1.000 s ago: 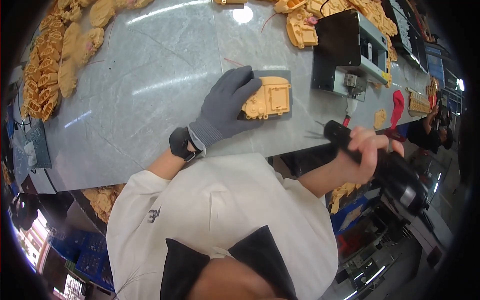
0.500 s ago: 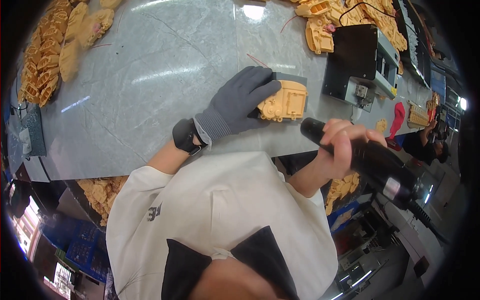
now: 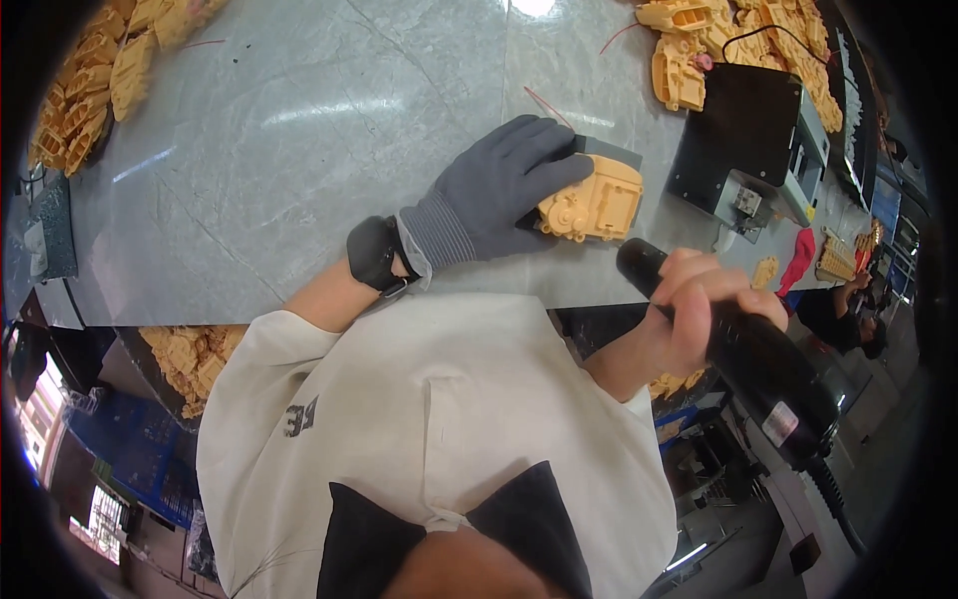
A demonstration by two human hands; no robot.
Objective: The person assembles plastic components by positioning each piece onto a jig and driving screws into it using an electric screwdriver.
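Note:
My left hand (image 3: 499, 195), in a grey knit glove, is closed around the left side of a yellow plastic housing (image 3: 602, 203) with round bosses and a rectangular recess. Under the housing, a dark grey block (image 3: 614, 151) shows along the far edge. My bare right hand (image 3: 699, 299) is wrapped round a black corded electric screwdriver (image 3: 773, 374). Its nose points up and left, just right of the housing and apart from it; no bit can be made out. The cord leaves the tool's lower right end.
Right of the housing stands a black box-shaped machine (image 3: 733, 135) with a metal fitting. Yellow plastic parts (image 3: 684, 75) are heaped behind it, and more (image 3: 75, 115) lie far left. A pink-red cloth (image 3: 799, 262) sits at the right. Another person (image 3: 848, 317) is beyond it.
The whole view has shifted, so the table things sit higher or further right. My left hand keeps its hold on the housing. The screwdriver is tilted slightly more steeply in my right hand.

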